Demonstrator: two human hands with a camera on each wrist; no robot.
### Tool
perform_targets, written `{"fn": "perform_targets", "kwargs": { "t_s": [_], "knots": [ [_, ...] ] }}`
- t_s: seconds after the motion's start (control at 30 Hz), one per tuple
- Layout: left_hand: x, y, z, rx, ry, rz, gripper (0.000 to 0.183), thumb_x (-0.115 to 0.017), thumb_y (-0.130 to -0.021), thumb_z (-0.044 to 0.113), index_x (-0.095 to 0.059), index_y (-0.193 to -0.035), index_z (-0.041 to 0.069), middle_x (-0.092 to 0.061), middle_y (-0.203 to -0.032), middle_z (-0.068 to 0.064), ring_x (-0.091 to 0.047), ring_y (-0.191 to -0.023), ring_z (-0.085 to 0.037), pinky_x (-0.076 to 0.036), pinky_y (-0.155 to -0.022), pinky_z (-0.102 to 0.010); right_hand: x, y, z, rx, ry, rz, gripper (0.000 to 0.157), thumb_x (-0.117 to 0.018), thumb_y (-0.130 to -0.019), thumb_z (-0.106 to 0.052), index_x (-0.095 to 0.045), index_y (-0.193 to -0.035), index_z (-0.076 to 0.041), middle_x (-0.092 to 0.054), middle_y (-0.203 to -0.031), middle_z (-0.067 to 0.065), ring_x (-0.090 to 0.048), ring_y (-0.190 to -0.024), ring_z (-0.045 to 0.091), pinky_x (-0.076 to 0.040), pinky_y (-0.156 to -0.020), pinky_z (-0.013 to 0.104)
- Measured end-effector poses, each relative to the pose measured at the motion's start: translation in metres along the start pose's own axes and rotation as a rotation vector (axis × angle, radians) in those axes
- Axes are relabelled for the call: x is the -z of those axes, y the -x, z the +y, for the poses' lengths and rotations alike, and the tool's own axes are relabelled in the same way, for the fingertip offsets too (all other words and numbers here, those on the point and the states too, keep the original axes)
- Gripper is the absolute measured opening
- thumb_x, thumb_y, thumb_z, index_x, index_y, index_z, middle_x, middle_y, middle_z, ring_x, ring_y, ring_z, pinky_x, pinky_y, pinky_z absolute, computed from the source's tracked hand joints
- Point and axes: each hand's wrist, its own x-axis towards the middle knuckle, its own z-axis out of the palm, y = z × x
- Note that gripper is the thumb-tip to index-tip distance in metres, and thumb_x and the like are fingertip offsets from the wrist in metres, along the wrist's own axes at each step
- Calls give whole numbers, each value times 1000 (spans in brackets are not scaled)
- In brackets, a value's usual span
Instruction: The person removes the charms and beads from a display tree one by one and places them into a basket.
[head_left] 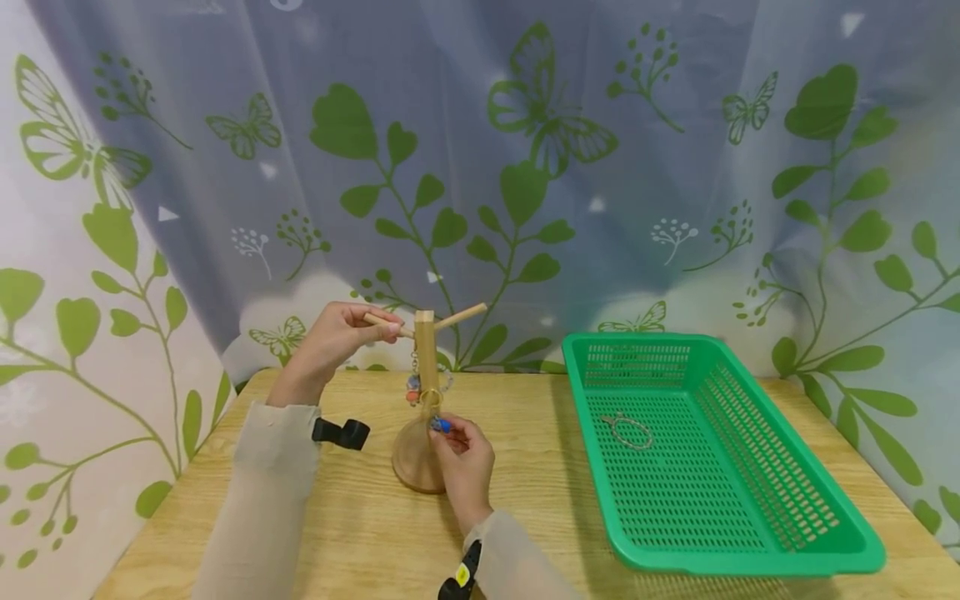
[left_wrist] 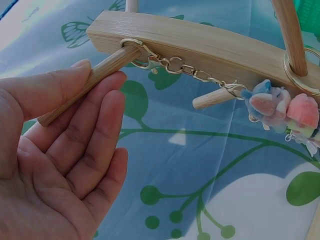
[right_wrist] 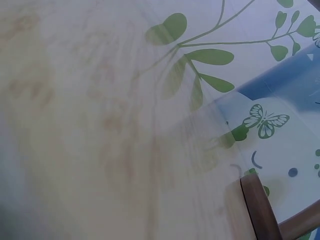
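A wooden stand [head_left: 427, 354] with a round base and several pegs stands on the table. My left hand [head_left: 335, 337] pinches its upper left peg [left_wrist: 82, 92] between thumb and fingers. From that peg a keychain hangs by a gold ring and chain, with blue and pink plush charms [left_wrist: 267, 102] at its end. Lower on the post, my right hand [head_left: 467, 462] pinches a small blue charm [head_left: 441, 425] just under a gold ring [head_left: 432, 398] on a lower peg. In the right wrist view the right hand is out of sight.
To the right sits a green plastic basket [head_left: 750, 563] with a thin looped bracelet-like item [head_left: 637, 447] inside. Behind the wooden table [head_left: 352, 517] hangs a curtain [head_left: 465, 100] printed with leaves and butterflies. Another upper peg [head_left: 462, 315] sticks out to the right.
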Motion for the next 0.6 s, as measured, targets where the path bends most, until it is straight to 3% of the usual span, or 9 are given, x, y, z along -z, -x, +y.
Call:
{"fn": "perform_targets", "kwargs": {
  "t_s": [0.23,0.47,0.6],
  "knots": [
    [0,0,-2,-12,7,3,37,-70,-87,28,-67,-107,-3,-70,-86,-3,-54,-105,-24,-29,-104,-52,3,1,2,-7,2,-19,16,-70,-80,6,-65,-95,10,-64,-87,22,-59,-75,16,-50,-68,20],
    [-1,-1,-5,-33,11,3,37,-70,-87,27,-67,-107,-4,-70,-83,-1,-57,-99,-21,-27,-105,-54,3,-2,28,-54,-41,-27,16,-73,-79,2,-67,-93,6,-66,-88,16,-59,-74,8,-50,-68,19],
    [-1,-2,-5,-30,7,9,38,-70,-87,29,-67,-107,-3,-69,-82,2,-56,-100,-20,-30,-103,-53,4,-3,26,-68,-74,-45,15,-72,-80,2,-67,-93,6,-67,-89,16,-59,-74,6,-50,-67,19]
  ]
}}
